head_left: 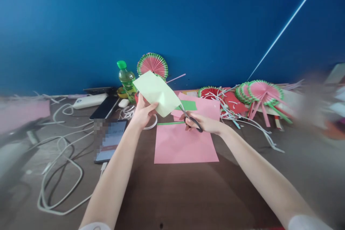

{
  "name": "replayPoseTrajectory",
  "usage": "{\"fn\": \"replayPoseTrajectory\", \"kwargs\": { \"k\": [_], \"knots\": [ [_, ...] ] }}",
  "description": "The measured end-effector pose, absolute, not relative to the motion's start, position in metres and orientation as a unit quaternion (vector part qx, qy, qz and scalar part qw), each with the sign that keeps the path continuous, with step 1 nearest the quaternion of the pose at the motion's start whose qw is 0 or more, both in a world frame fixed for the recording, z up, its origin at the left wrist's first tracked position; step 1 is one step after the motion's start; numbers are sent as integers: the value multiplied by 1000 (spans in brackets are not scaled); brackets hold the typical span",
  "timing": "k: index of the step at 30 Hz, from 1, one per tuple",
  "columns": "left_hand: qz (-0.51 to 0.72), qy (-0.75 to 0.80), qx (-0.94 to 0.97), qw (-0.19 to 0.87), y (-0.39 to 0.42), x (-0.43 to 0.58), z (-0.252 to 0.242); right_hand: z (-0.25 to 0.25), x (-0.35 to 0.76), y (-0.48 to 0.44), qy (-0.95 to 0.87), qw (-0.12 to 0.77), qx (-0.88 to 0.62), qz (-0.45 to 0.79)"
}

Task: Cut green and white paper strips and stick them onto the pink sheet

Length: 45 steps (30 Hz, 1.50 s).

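My left hand [143, 113] pinches a pale green sheet of paper [156, 92] by its lower edge and holds it up, tilted, above the table. My right hand [203, 123] is closed through the black handles of a pair of scissors [191, 116], whose blades reach up to the sheet's right edge. Directly below both hands a pink sheet [184, 143] with a thin green strip along its top lies flat on the brown table [188, 194].
A phone [111, 140] and white cables [59, 165] lie at the left. A green-capped bottle [126, 79] and a watermelon paper fan [152, 64] stand at the back by the blue wall. More fans [260, 93], pink and green sheets and paper scraps lie at the right.
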<state>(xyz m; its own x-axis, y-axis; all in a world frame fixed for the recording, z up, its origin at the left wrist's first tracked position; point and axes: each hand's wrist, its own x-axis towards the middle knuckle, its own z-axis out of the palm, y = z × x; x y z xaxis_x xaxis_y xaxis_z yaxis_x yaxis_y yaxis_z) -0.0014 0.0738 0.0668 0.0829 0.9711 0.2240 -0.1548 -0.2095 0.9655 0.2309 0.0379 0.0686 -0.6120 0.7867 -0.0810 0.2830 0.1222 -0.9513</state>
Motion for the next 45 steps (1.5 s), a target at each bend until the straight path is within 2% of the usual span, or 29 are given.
{"fn": "replayPoseTrajectory", "kwargs": {
  "k": [7,13,16,19,21,23,26,30,36,40,45],
  "knots": [
    [540,377,553,510,70,0,64,64,221,37,-706,269,-358,549],
    [551,395,542,496,76,-2,64,58,224,39,-704,244,-378,549],
    [593,413,508,469,81,-5,65,52,227,44,-710,273,-453,465],
    [614,434,483,449,83,-2,62,50,226,47,-688,372,-534,322],
    [595,455,485,451,81,6,58,51,221,46,-683,417,-522,296],
    [555,458,510,471,75,20,52,52,214,41,-692,434,-486,312],
    [452,411,537,582,62,42,47,50,203,33,-706,452,-446,315],
    [396,315,514,692,52,53,48,45,198,29,-709,472,-419,314],
    [402,345,532,661,59,43,49,50,206,35,-616,510,-405,444],
    [478,419,478,606,63,38,47,49,212,41,-584,527,-381,485],
    [432,408,446,670,67,30,48,46,212,42,-559,510,-373,537]
  ]
}}
